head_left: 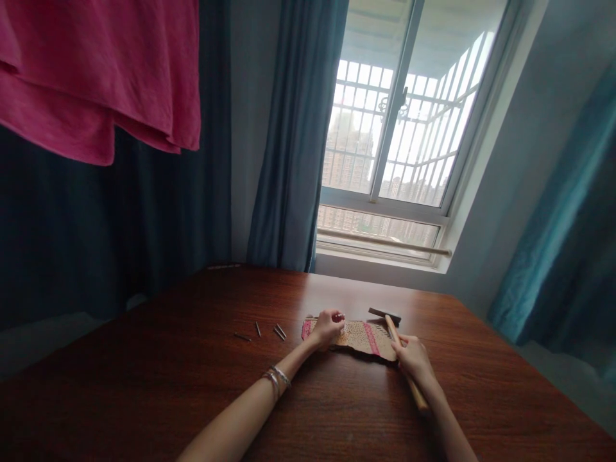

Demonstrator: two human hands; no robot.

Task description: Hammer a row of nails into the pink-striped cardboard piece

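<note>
My right hand [412,357] is wrapped round the wooden handle of a hammer [392,329]. Its dark metal head lies at the far end, beyond the right end of a piece of cardboard [356,335]. That cardboard is flat on the table, torn along its near edge, dotted with many small marks and crossed by pink bands. Over its left part, my left hand [328,330] has its fingers curled together in a pinch. Whatever those fingers hold is too small and too hidden to name. Bracelets circle the left wrist.
Several thin metal rods [279,332], like punches or nails, lie left of the cardboard on the brown wooden table [308,410]. A pink cloth [144,77] hangs at upper left. Behind the table are a blue curtain [293,141] and a barred window [385,128].
</note>
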